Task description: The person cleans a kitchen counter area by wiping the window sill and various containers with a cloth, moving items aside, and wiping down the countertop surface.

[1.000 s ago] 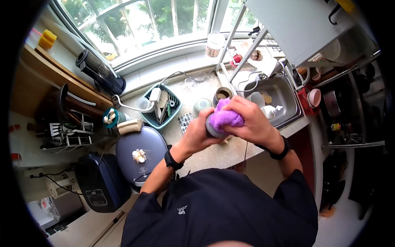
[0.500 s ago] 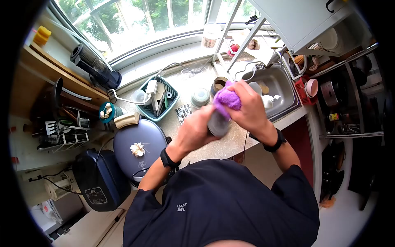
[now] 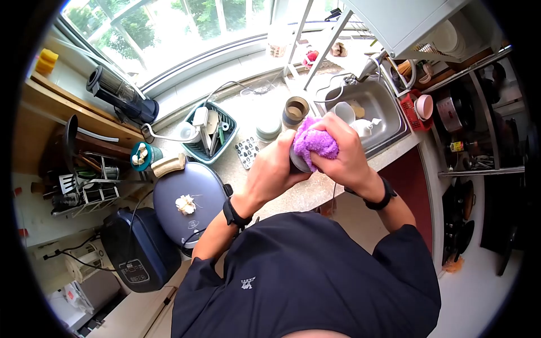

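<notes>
The two hands meet over the counter (image 3: 265,201): the left hand (image 3: 271,169) is clamped around one grey cup (image 3: 299,164), mostly hidden by the fingers and cloth, and the right hand (image 3: 345,151) grips one purple cloth (image 3: 315,144) bunched against the cup's end. Two black bands circle the wrists, one on each. Just beyond the hands stand one open pot (image 3: 296,111) and one lidded jar (image 3: 269,128), side by side; to the left lie one patterned sheet (image 3: 246,152) and one teal basket (image 3: 209,160) of utensils, too crowded to count. One dark round appliance (image 3: 191,183) bears one clump of garlic (image 3: 185,204), and near its far edge are one pale roll (image 3: 168,165) and one teal tub (image 3: 151,157). To the right, one sink (image 3: 389,115) holds one cup-like container (image 3: 344,113) and one white bottle (image 3: 363,128); beside it, one red basket (image 3: 410,116) holds pink bowls (image 3: 424,106), whose exact number cannot be told.
</notes>
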Motion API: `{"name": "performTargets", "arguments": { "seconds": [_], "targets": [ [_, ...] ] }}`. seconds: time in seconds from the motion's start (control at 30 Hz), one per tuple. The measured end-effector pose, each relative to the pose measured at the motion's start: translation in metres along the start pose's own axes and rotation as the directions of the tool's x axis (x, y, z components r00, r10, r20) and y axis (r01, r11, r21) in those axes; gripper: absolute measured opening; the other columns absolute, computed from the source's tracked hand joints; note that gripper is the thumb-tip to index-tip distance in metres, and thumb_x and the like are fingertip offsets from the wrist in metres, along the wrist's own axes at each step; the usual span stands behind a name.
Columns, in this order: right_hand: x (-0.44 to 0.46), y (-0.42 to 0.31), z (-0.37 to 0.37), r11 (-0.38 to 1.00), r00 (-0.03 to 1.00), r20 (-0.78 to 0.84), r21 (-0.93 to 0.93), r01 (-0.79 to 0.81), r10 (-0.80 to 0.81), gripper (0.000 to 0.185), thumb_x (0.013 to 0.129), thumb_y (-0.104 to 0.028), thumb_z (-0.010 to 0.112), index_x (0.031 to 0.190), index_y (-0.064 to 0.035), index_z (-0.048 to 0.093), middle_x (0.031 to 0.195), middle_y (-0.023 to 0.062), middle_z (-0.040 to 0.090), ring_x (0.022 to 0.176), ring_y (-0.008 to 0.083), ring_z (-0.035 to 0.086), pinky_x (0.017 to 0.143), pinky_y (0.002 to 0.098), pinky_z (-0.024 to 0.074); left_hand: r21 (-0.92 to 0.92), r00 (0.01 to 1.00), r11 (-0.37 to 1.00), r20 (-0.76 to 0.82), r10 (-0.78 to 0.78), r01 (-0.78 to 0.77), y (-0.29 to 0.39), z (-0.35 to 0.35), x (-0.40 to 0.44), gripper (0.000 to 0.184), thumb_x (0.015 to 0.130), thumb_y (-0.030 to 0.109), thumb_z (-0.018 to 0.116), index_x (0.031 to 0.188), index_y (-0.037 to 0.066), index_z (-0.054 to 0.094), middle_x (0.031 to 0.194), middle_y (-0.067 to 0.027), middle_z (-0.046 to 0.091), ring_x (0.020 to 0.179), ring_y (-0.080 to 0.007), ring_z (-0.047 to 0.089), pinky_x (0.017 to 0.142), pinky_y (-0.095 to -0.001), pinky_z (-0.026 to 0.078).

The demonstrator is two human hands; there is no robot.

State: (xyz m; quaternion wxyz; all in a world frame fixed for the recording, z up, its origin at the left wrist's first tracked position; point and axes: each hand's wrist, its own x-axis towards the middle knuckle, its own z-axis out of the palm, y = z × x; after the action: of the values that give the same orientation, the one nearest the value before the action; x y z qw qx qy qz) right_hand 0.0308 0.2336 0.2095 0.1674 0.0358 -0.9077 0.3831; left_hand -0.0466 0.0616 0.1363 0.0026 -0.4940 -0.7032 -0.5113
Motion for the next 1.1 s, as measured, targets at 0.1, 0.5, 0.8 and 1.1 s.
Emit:
{"name": "performTargets", "arguments": {
  "seconds": [0.1,0.5,0.8,1.1],
  "targets": [
    [-0.003,-0.002,0.007,0.999,0.998,-0.051,-0.021,0.028,-0.029,0.036,0.069,-0.004,0.077,0.102,-0.0020,0.063,0.093,0.0151,0.060,0.086,0.0363,0.062,0.075,0.0402,0.0500,0.027,1.000,1.000,0.011,0.005,-0.006,-0.002,-0.003,0.000,0.087,0.064,0.016,0.089,0.132,-0.001,0.038,0.105,-0.0237,0.062,0.095,-0.0432,0.063,0.079,-0.0446,0.052],
    [-0.006,0.016,0.027,0.997,0.997,-0.069,0.074,0.038,-0.033,0.032,0.065,-0.001,0.078,0.095,-0.0011,0.067,0.088,0.0121,0.060,0.079,0.0280,0.061,0.071,0.0357,0.0482,-0.002,0.990,0.993,0.084,-0.113,0.114,-0.010,-0.002,-0.012,0.077,0.071,0.020,0.085,0.130,-0.001,0.039,0.098,-0.0243,0.063,0.094,-0.0422,0.064,0.080,-0.0443,0.052],
    [-0.008,0.024,0.033,0.998,0.999,0.028,0.050,0.045,-0.046,0.031,0.069,-0.007,0.079,0.096,-0.0019,0.065,0.089,0.0133,0.060,0.081,0.0323,0.061,0.070,0.0375,0.0490,-0.036,0.980,0.985,0.112,-0.164,0.169,-0.017,0.008,-0.026,0.078,0.076,0.028,0.083,0.132,-0.001,0.037,0.097,-0.0258,0.064,0.090,-0.0450,0.065,0.075,-0.0462,0.054],
    [-0.008,0.018,-0.004,0.865,0.954,-0.111,0.461,-0.199,0.279,0.017,0.080,0.001,0.070,0.097,0.0002,0.066,0.087,0.0058,0.067,0.069,0.0116,0.065,0.064,0.0262,0.0534,-0.098,0.998,0.993,0.005,-0.065,0.066,0.004,-0.012,-0.024,0.085,0.067,0.018,0.091,0.132,0.000,0.039,0.103,-0.0158,0.065,0.094,-0.0315,0.068,0.080,-0.0378,0.054]
  ]
}}
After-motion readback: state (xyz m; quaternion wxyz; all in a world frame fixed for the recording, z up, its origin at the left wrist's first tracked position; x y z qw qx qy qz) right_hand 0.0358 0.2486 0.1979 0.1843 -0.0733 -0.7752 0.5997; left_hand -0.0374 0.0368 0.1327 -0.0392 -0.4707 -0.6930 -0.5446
